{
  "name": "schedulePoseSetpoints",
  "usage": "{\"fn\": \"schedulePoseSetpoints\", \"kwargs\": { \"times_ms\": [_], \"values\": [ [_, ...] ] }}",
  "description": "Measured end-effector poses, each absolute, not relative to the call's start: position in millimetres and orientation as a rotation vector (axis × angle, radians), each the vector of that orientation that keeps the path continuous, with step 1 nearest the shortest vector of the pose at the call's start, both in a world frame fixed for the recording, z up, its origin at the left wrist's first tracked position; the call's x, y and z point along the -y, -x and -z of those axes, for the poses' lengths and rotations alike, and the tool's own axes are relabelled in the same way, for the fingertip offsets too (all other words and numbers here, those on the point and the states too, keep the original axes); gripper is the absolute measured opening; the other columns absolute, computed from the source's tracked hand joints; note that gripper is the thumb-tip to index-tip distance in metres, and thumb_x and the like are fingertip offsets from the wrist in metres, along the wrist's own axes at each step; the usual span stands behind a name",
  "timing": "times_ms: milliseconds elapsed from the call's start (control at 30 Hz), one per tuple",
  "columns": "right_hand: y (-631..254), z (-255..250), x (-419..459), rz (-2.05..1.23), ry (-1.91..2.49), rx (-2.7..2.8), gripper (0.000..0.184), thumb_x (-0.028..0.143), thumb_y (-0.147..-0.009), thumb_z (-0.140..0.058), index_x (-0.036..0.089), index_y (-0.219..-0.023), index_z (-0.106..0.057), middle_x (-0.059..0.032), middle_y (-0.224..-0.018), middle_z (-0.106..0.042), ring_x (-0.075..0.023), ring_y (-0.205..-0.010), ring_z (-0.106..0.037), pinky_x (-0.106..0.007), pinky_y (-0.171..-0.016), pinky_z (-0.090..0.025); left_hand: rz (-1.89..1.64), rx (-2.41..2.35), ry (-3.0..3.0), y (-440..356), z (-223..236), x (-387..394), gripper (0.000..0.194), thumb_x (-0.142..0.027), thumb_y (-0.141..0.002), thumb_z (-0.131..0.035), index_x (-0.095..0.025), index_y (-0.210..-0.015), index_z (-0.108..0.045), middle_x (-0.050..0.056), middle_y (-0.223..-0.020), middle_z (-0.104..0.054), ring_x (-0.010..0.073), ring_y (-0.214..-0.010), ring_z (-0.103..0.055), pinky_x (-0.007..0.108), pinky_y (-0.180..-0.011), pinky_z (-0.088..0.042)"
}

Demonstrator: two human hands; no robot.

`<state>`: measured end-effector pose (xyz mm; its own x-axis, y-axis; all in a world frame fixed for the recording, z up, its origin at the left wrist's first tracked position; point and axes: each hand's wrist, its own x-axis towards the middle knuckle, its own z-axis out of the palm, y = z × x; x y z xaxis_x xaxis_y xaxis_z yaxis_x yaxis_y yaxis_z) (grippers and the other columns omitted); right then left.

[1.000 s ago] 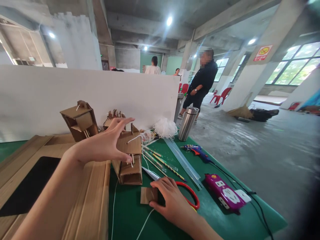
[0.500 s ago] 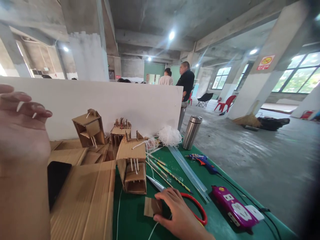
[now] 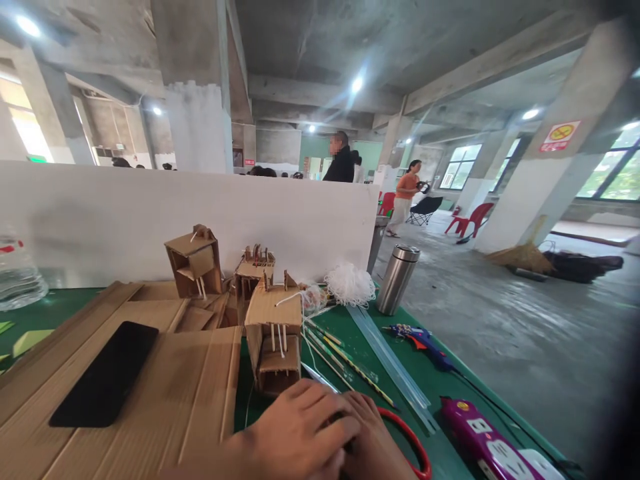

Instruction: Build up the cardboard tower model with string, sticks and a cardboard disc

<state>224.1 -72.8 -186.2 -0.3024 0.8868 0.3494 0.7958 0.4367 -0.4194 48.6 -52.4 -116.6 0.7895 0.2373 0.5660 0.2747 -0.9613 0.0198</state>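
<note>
My left hand [image 3: 297, 430] lies across my right hand [image 3: 376, 437] at the bottom middle, fingers curled. What they hold between them is hidden. Red-handled scissors [image 3: 413, 437] lie beside my right hand, with the blade [image 3: 320, 377] showing beyond my fingers. Just past my left hand stands an open-fronted cardboard box model [image 3: 274, 317] with white sticks inside and a white cord on top. Two similar cardboard models, a left one [image 3: 194, 261] and a middle one [image 3: 254, 270], are farther back.
A black phone [image 3: 106, 375] rests on cardboard sheets [image 3: 195, 373]. On the green table are glue sticks [image 3: 393, 363], pencils [image 3: 353, 360], a glue gun [image 3: 423, 343], a purple power strip [image 3: 483, 433], white cord [image 3: 350, 283] and a steel flask [image 3: 399, 280]. A white partition [image 3: 110, 213] stands behind.
My left hand has come down from the upper left onto my right hand. The small cardboard piece at my right fingers is now hidden. The view has shifted left; a person in orange appears.
</note>
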Motion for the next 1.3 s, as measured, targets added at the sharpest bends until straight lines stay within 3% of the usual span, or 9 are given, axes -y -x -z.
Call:
{"fn": "schedulePoseSetpoints", "kwargs": {
  "times_ms": [133,400,700,900,1033,1167,1300],
  "values": [
    [-228,177,75,-0.439,1.429,2.141,0.027,0.018,-0.082,-0.063,0.021,-0.109,-0.064,-0.0104,-0.109,-0.069,-0.029,-0.103,-0.063,-0.044,-0.09,-0.051,0.925,0.642,2.918,-22,154,47,0.04,-0.023,-0.082,-0.062,-0.019,-0.12,-0.05,0.013,-0.117,-0.066,0.0283,-0.106,-0.063,0.042,-0.091,-0.053],
    [-231,184,79,-0.509,1.393,1.993,0.035,0.022,-0.08,-0.061,0.022,-0.115,-0.061,-0.0102,-0.113,-0.068,-0.0288,-0.109,-0.063,-0.041,-0.095,-0.052,0.744,0.749,3.092,-23,152,47,0.04,-0.025,-0.079,-0.067,-0.021,-0.115,-0.051,0.011,-0.116,-0.064,0.028,-0.1,-0.063,0.042,-0.083,-0.057],
    [-229,173,84,-0.59,1.356,1.986,0.036,0.019,-0.077,-0.062,0.023,-0.113,-0.061,-0.0101,-0.116,-0.067,-0.0275,-0.113,-0.061,-0.038,-0.097,-0.051,0.801,0.764,3.216,-18,155,45,0.023,-0.023,-0.079,-0.064,-0.022,-0.097,-0.05,0.013,-0.12,-0.061,0.026,-0.098,-0.065,0.036,-0.08,-0.058],
    [-227,164,86,-0.652,1.354,2.139,0.032,0.013,-0.073,-0.064,0.018,-0.104,-0.062,-0.0098,-0.106,-0.067,-0.0268,-0.103,-0.059,-0.039,-0.09,-0.05,0.611,0.841,3.291,-20,156,45,0.02,-0.019,-0.071,-0.062,-0.022,-0.086,-0.049,0.003,-0.086,-0.068,0.0203,-0.078,-0.065,0.028,-0.069,-0.054],
    [-232,165,85,-0.665,1.334,2.149,0.024,0.02,-0.079,-0.067,0.017,-0.103,-0.063,-0.0095,-0.103,-0.066,-0.0273,-0.103,-0.056,-0.04,-0.09,-0.048,0.486,0.786,3.358,-21,153,44,0.021,-0.016,-0.069,-0.06,-0.021,-0.088,-0.052,0.005,-0.092,-0.068,0.0211,-0.084,-0.064,0.027,-0.07,-0.053],
    [-232,164,85,-0.576,1.311,2.084,0.009,0.02,-0.09,-0.054,0.019,-0.095,-0.062,-0.0081,-0.096,-0.066,-0.0257,-0.099,-0.057,-0.039,-0.087,-0.047,0.454,0.702,3.407,-21,153,43,0.027,-0.01,-0.065,-0.057,-0.02,-0.09,-0.052,0.004,-0.09,-0.067,0.0207,-0.084,-0.062,0.028,-0.074,-0.053],
    [-236,164,82,-0.458,1.255,2.095,0.02,0.017,-0.095,-0.044,0.02,-0.082,-0.058,-0.0044,-0.081,-0.064,-0.0223,-0.084,-0.059,-0.037,-0.08,-0.046,0.476,0.611,3.465,-21,152,42,0.036,-0.006,-0.065,-0.054,-0.02,-0.097,-0.052,0.004,-0.095,-0.066,0.0203,-0.09,-0.061,0.029,-0.082,-0.053]
  ]
}}
